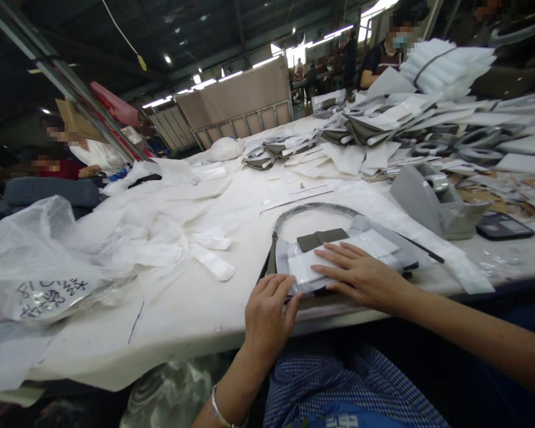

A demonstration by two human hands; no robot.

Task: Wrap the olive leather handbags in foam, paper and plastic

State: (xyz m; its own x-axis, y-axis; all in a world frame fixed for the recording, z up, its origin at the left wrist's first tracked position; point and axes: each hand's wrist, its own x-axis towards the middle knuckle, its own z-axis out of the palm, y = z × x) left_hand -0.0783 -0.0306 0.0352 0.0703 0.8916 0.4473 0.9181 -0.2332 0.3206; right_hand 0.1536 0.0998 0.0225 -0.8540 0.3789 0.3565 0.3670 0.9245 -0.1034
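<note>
A dark handbag with a wrapped, arched handle [314, 207] lies at the table's near edge, and a grey-green flap [321, 238] shows on it. White wrapping sheet [377, 242] covers much of its front. My right hand [361, 274] rests flat on that sheet with its fingers spread. At the bag's lower left corner, my left hand [271, 306] has its fingers bent together against the edge of the white sheet, thumb alongside. The fingertips appear to pinch the sheet's edge. The bag's underside is hidden.
A grey tape dispenser [432, 199] and a black flat device [504, 226] stand to the right. Bags and white sheets [365, 125] pile up behind. Loose white sheets [160, 232] and a marked plastic bag [49, 279] lie left. Other people work beyond the table.
</note>
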